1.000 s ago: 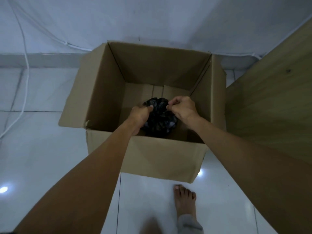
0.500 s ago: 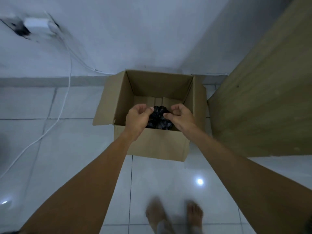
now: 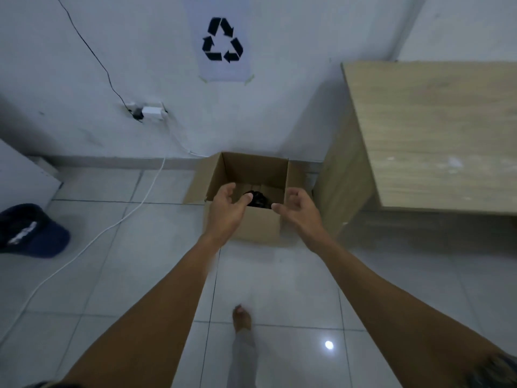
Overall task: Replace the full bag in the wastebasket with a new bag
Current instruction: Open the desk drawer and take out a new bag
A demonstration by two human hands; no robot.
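Brown cardboard box [image 3: 246,191] stands open-topped on the floor tiles against the far wall, under the recycling sign [image 3: 223,40], probably the drop point for waste. The left hand [image 3: 228,211] and right hand [image 3: 299,212] hover above it, each grip released and empty. The crumpled black bag [image 3: 258,199] lies inside, bunched, no clear long axis.

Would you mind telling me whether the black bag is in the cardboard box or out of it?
In: the black bag lies on the cardboard box floor, both hands open above, touching nothing.
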